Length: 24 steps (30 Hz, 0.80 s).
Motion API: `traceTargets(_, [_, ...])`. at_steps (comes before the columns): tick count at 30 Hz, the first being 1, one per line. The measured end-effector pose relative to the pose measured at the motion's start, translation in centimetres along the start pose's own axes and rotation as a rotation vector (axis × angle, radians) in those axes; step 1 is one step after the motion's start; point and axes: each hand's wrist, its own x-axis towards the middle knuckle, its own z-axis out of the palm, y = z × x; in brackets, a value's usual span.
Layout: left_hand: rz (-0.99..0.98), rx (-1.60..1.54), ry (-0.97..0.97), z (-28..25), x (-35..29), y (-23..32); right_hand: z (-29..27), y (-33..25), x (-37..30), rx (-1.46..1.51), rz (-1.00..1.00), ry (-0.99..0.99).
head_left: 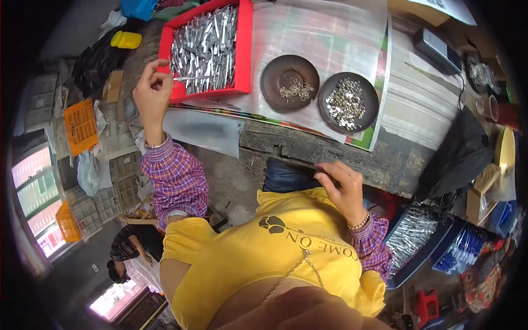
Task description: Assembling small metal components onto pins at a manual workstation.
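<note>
My left hand (pixel 153 91) is at the left wall of a red box (pixel 243 52), its fingers curled and the thumb near them. That box is filled with slim silver metal pieces (pixel 204 49). Whether the left fingers pinch one of the pieces is unclear. My right hand (pixel 345 190) is at the front edge of the wooden table (pixel 308 144), thumb and fingers bent toward each other; anything between them is too small to make out. Beyond it sit two dark round dishes: the left dish (pixel 273 74) with small metal pins, the right dish (pixel 368 113) with small shiny round pieces.
A small grey device (pixel 438 50) stands at the right of the table, near a black cloth or bag (pixel 461 157). A blue bin (pixel 410 242) of silver pieces is below right. Orange crates (pixel 81 125) and a person (pixel 132 247) are at the left.
</note>
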Motion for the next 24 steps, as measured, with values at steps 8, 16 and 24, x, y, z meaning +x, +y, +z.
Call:
traceTargets(8, [0.032, 0.000, -0.030, 0.7, 0.7, -0.4, -0.2, 0.3, -0.5, 0.010, 0.042, -0.045])
traceTargets(16, [0.146, 0.133, -0.199, 2.7, 1.2, 1.6, -0.2, 0.0, -0.6, 0.030, 0.086, -0.070])
traceTargets(24, [0.040, 0.108, -0.305, 2.0, 1.7, 0.7, -0.1, 0.4, -0.9, 0.026, 0.071, -0.083])
